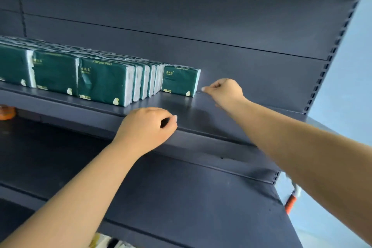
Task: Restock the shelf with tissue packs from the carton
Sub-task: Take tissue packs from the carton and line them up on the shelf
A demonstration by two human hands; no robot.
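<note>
I cannot see the carton anywhere; both my forearms run out of the bottom of the view, and the row of tissue packs (60, 70) is cut off at the left edge, so I cannot tell how far it goes. An orange object (7, 112) under the shelf (201, 115), far left of my left hand (146, 129), is mostly hidden and I cannot name it.

The packs are dark green film with white tissue edges showing at their ends. Gold print at the top of one reads upside down as "COMFORTABLE"; the gold characters beneath it are too small for me to read. A small pale emblem sits at each lower corner.

A single tissue pack (180, 80) stands upright just left of my right hand (225, 91), at the end of the row and set further back than the front pack.

My right hand is curled, with nothing in it, near that pack without touching it. My left hand is also curled and holds nothing, over the shelf's front edge.
</note>
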